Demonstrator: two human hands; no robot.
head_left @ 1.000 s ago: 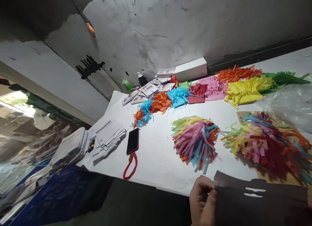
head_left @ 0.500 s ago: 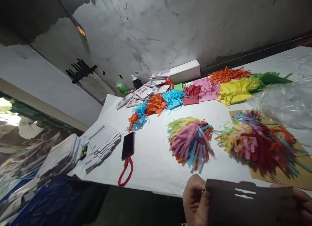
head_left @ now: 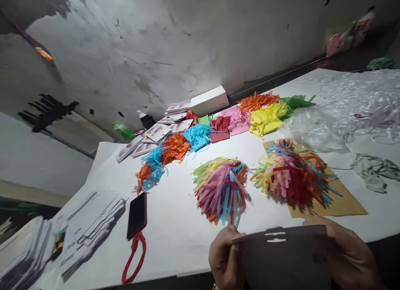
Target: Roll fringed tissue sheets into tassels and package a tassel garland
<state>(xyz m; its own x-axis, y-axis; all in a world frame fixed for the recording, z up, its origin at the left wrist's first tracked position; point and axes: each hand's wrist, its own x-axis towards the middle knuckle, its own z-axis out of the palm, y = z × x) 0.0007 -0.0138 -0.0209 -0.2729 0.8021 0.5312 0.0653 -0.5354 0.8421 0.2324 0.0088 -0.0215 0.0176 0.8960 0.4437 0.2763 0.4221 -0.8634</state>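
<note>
Both of my hands hold a flat grey card box with a slotted hang tab at its top edge, close to me at the table's front edge. My left hand pinches its left edge, thumb in front. My right hand wraps round the right edge, its fingers partly hidden behind the card. Just beyond lies a multicoloured bunch of tissue paper tassels. A second tassel bunch rests to its right on a brown sheet of card. The lower part of the box runs out of view.
Single-colour fringed paper bundles line the back of the white table, beside printed packs and a white box. A phone with a red strap and paper stacks lie left. Clear plastic bags spread right.
The view has swung to the right, so the table things sit further left. The grey card box stays in both hands, and my right hand now shows more fully at its right edge.
</note>
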